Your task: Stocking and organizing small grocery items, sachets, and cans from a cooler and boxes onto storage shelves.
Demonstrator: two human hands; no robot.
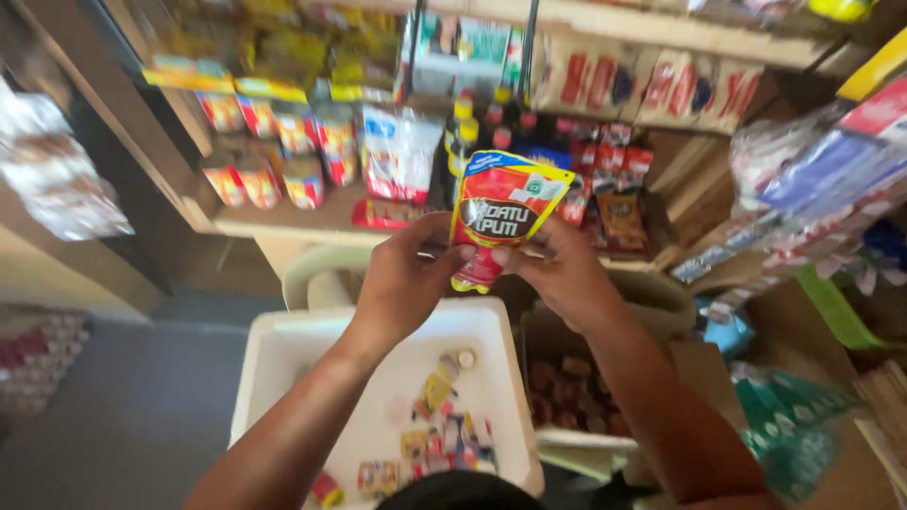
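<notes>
1. Nearest you, a white box holds a loose scatter of small sweets, too many and too blurred to count.
2. Above it, your left hand and right hand both pinch one pouch, held upright between them.
3. The pouch is red with a yellow top and a dark oval label.
4. Beyond, the shelf carries about eight red-and-yellow packets.

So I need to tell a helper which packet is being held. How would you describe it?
Above the white box, before the shelf, both hands hold one red pouch. The left hand and right hand pinch its lower edge. It alone has a yellow rim and dark oval.
</notes>
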